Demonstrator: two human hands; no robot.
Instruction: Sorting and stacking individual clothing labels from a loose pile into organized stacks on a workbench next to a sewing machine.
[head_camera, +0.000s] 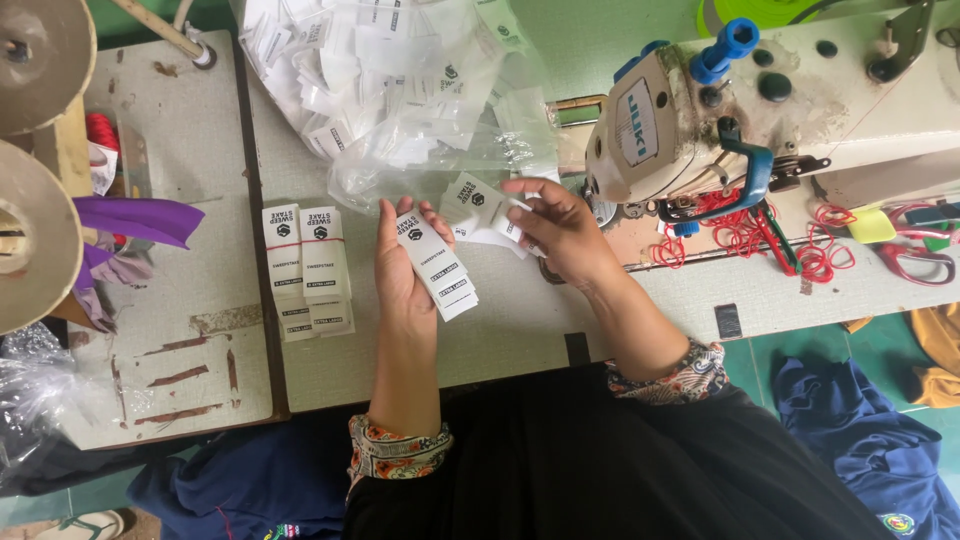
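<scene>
1. Labels everywhere on this bench. The left hand (402, 262) lies palm up with a fanned stack of white woven labels (438, 266) resting along the palm and fingers, thumb pressing on one edge. My guess is it's held flat like that so the stack stays squared and each new piece can drop on top.

2. The right hand (560, 228) has its fingertips pinched on a few loose labels (478, 200), just beside the left hand's stack. The fingers are closed on the top one — looks like a peel-one-off-at-a-time grip.

3. Two bundled label stacks (308, 268) sit side by side on the table (500, 330) to the left of the hands, each wrapped with a thin red band. They're parked near but off to the side, probably so finished bundles don't mix with loose ones.

4. A clear plastic bag of loose labels (390, 80) lies open at the back of the table, its mouth facing the hands — handy for reaching in.

5. A cream industrial sewing machine (780, 90) stands on the right, with red rubber bands (745, 235) scattered at its base, near the right hand. Those match the bands on the bundles.

6. Scissors with red handles (915, 262) lie at the far right, well apart from both hands. Purple fabric (135, 220) sits at the left edge beside big thread cones (35, 235).
</scene>
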